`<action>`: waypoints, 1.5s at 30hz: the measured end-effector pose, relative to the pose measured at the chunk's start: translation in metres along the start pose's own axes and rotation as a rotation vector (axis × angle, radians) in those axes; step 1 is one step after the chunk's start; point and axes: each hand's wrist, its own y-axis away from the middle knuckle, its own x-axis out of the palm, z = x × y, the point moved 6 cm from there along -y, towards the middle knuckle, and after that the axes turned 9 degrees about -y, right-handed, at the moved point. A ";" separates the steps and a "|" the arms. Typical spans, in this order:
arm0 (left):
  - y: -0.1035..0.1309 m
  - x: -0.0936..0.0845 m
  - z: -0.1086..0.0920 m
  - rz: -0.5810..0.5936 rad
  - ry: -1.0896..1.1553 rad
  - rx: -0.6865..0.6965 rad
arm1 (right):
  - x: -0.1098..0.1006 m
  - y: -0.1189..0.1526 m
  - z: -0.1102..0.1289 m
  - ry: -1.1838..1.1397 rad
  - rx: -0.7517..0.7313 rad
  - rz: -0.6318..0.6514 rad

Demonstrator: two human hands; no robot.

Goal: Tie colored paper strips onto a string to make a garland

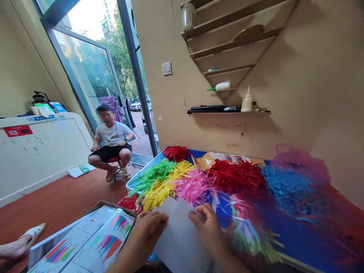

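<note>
Between my hands is a thin, whitish, frosted plastic bag (178, 235), with overlapping layers at its top edge. My left hand (150, 229) pinches its left side, fingers closed. At the upper right edge my right hand (209, 225) grips it between thumb and fingers. Just beyond the bag lie bundles of plastic strips: yellow (165, 185), pink (195, 185) and green (156, 172). A mixed-colour bundle (247, 231) with pale stick ends lies right of my right hand, blurred. Left of my left hand stands a box of printed packets (82, 242) with colourful streamer pictures.
Red strips (236, 176) and blue strips (290, 189) cover the blue table (273, 220) along the wall. A pink translucent bag (301, 167) sits at the back right. A person (113, 134) sits on a stool near the open door; another person's foot (27, 240) shows lower left.
</note>
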 end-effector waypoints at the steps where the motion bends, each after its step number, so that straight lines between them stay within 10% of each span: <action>1: -0.002 0.002 -0.001 0.006 0.040 -0.003 | -0.005 0.004 0.003 0.053 -0.077 -0.062; 6: -0.013 0.028 -0.017 0.247 0.432 -0.108 | -0.007 0.029 0.039 0.257 -0.527 -0.062; 13: -0.016 0.048 -0.040 0.362 0.467 -0.054 | -0.011 0.027 0.049 0.068 -0.563 0.053; 19: -0.022 0.047 -0.022 0.352 0.305 -0.049 | -0.043 0.029 0.042 -0.034 -0.353 0.515; 23: -0.026 0.048 -0.019 0.343 0.327 -0.065 | -0.057 0.026 0.028 0.169 -0.229 0.391; 29: -0.025 0.051 -0.026 0.363 0.558 -0.114 | -0.012 0.047 0.020 0.450 -0.380 0.299; 36: 0.000 0.064 -0.013 0.654 0.887 -0.407 | -0.005 0.049 0.033 0.348 -0.462 0.232; 45: 0.008 0.058 0.002 0.609 0.944 -0.499 | 0.003 0.044 0.058 0.301 -0.558 0.139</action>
